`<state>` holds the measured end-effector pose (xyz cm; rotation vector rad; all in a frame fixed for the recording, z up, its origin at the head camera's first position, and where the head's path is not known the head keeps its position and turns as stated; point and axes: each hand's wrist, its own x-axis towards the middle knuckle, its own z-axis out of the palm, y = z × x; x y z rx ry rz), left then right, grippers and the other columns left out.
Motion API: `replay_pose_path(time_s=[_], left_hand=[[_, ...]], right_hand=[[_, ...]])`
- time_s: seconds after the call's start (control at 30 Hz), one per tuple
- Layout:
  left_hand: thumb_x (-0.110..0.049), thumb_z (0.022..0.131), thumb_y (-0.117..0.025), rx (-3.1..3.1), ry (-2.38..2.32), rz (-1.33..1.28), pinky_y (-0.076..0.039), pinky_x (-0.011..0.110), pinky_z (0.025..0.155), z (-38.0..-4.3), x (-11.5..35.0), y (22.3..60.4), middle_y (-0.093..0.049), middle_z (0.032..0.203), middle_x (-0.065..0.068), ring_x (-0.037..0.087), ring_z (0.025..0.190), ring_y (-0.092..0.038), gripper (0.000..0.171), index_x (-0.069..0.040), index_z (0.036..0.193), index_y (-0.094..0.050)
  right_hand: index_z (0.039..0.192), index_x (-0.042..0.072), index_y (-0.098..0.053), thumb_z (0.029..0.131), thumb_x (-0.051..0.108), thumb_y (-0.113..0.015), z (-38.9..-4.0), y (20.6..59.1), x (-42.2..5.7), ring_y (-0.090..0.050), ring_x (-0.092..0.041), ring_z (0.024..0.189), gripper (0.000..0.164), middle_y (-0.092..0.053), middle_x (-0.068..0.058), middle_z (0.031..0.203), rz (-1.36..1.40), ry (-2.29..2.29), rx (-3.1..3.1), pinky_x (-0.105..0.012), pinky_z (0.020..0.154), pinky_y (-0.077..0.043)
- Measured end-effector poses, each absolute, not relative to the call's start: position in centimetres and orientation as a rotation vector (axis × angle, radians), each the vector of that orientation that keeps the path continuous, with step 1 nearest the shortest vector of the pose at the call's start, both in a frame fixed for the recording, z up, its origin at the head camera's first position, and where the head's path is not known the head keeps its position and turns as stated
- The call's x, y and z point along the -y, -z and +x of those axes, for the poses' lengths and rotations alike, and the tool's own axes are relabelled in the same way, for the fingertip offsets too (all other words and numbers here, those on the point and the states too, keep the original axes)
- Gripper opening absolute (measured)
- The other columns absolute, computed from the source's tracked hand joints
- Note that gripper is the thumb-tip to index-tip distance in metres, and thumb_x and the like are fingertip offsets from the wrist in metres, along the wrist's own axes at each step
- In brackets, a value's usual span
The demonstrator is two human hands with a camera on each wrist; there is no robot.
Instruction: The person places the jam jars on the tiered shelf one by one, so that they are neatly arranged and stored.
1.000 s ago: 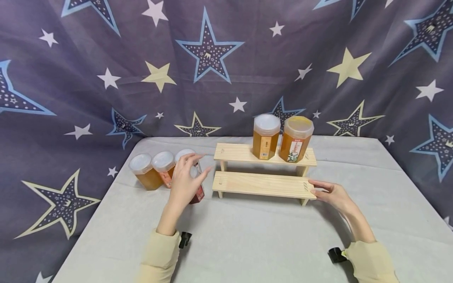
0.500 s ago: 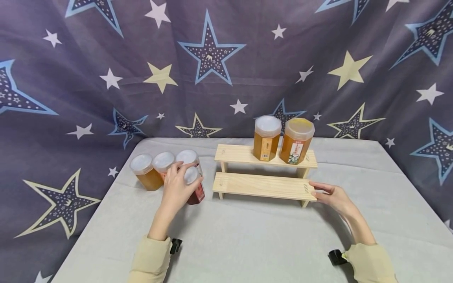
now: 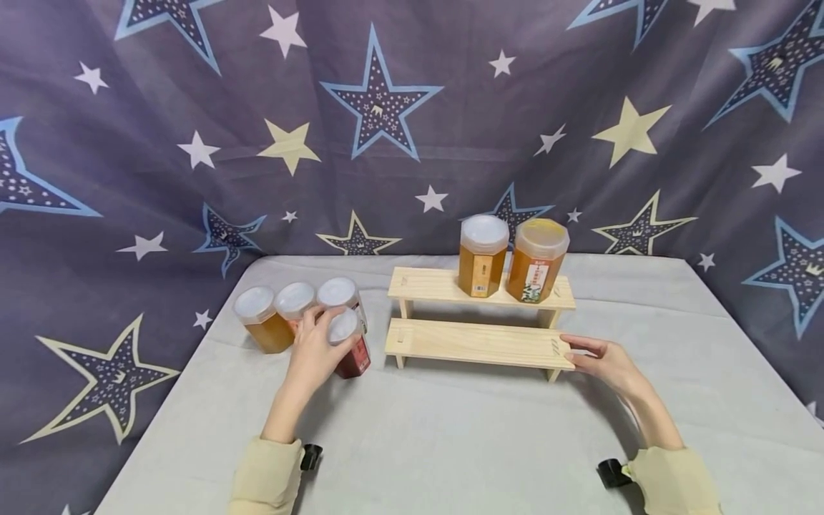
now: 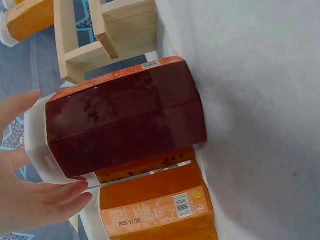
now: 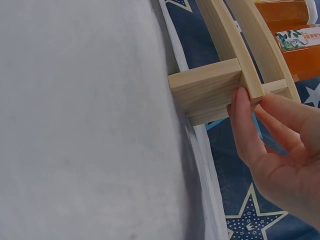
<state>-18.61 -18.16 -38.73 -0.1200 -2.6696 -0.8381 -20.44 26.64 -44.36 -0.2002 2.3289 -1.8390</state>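
Now that the left hand has closed in, its thumb and fingers grip the lid of the dark red jar, not yet lifted from the table left of the lower shelf; the hold seems made. The right hand stays pinching that shelf's end, perhaps steadying it.

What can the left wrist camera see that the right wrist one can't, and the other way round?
Only the left wrist view: a dark red jar with the left grip around its white lid, and a jar with a printed date. Only the right wrist view: the right grip pinching the end of the lower shelf, and a jar with a leafy label. Both: the wooden rack, pale tablecloth and starry backdrop.
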Motion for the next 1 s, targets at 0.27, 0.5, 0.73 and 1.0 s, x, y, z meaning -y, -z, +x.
replay_pose_path(time_s=[0.27,0.5,0.73,1.0], left_hand=[[-0.021,0.070,-0.073,2.666,0.909,-0.107,-0.037,0.050,0.082,-18.81,18.27,39.24,-0.043,0.109,0.023,0.037,0.099,-0.044,0.052,-0.004,0.116,-0.054],[-0.020,0.066,-0.075,2.625,0.954,-0.052,-0.037,0.050,0.081,-18.81,18.27,39.42,-0.045,0.106,0.020,0.037,0.097,-0.046,0.053,-0.005,0.113,-0.057],[-0.020,0.061,-0.076,2.593,0.964,-0.005,-0.037,0.048,0.081,-18.96,18.36,39.45,-0.048,0.103,0.017,0.034,0.096,-0.047,0.053,-0.007,0.110,-0.061],[-0.021,0.060,-0.077,2.584,0.969,0.001,-0.038,0.047,0.079,-19.19,18.57,39.56,-0.050,0.104,0.015,0.033,0.096,-0.048,0.053,-0.008,0.109,-0.062]], right_hand=[[0.122,-0.017,-0.039,0.082,0.010,-0.061,-20.47,44.37,-26.74,-0.059,0.001,0.080,0.052,-0.061,0.007,0.098,-0.179,1.811,-2.341,-0.020,0.069,-0.049],[0.123,-0.016,-0.039,0.083,0.011,-0.060,-20.46,44.35,-26.73,-0.059,0.001,0.080,0.053,-0.061,0.001,0.101,-0.173,1.790,-2.349,-0.021,0.069,-0.049],[0.122,-0.019,-0.038,0.083,0.008,-0.060,-20.50,44.49,-26.73,-0.059,0.001,0.080,0.052,-0.061,0.009,0.097,-0.200,1.837,-2.315,-0.020,0.068,-0.049],[0.120,-0.019,-0.039,0.082,0.006,-0.060,-20.61,44.63,-26.75,-0.060,-0.001,0.080,0.050,-0.061,0.015,0.093,-0.210,1.895,-2.261,-0.020,0.068,-0.050]])
